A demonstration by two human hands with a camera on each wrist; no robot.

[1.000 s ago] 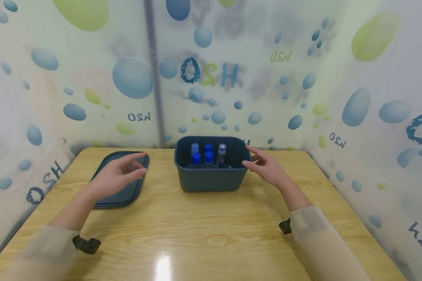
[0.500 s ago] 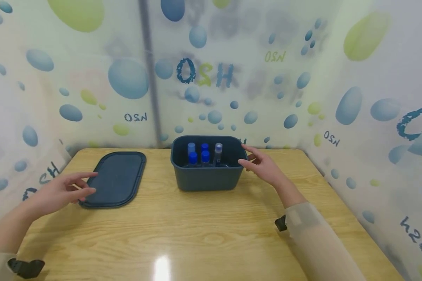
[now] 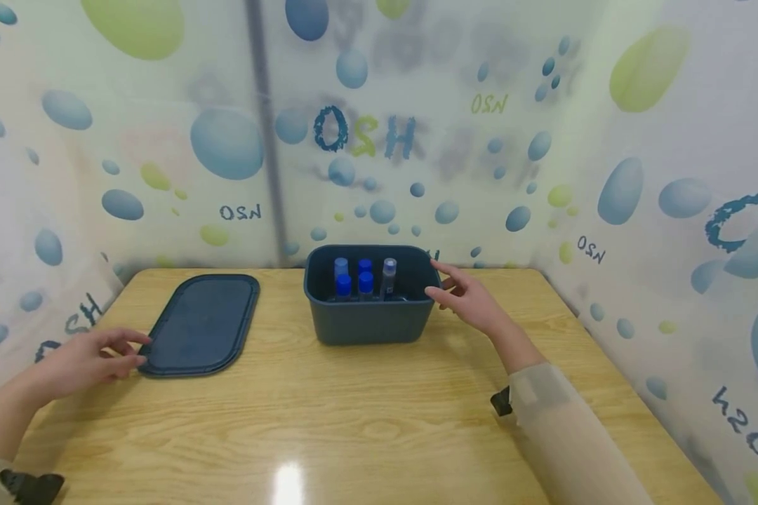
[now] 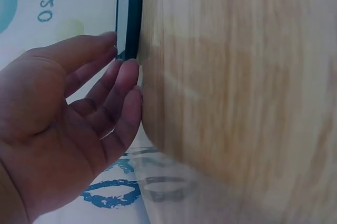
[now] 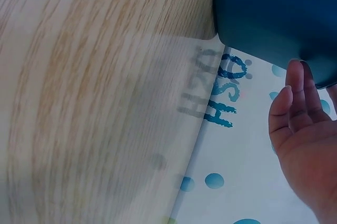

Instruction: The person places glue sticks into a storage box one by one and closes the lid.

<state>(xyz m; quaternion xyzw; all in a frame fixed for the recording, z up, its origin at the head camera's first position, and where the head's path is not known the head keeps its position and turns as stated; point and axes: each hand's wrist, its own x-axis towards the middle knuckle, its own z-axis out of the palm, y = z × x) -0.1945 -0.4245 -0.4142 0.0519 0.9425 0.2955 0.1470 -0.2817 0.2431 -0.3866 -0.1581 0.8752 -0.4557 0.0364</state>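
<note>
In the head view a dark blue rectangular lid (image 3: 208, 319) lies flat on the table at the left. My left hand (image 3: 78, 361) is at its near left corner, fingers and thumb loosely bent. The left wrist view has the fingertips (image 4: 128, 68) by the edge of the lid (image 4: 135, 16), thumb on the upper side. A matching dark blue bin (image 3: 369, 324) stands open-topped at the back middle, holding several upright tubes (image 3: 366, 282), most blue-capped. My right hand (image 3: 470, 301) touches the bin's right end, with thumb and forefinger at the rim and other fingers against the outer wall.
A wooden table (image 3: 328, 435) spans the space before me. White curtains (image 3: 379, 91) with blue and green spots and lettering close it off at the back and both sides. A dark band sits on each wrist.
My left hand has moved left and down, from above the lid to its near left corner. The right hand stays at the bin. The view has shifted slightly.
</note>
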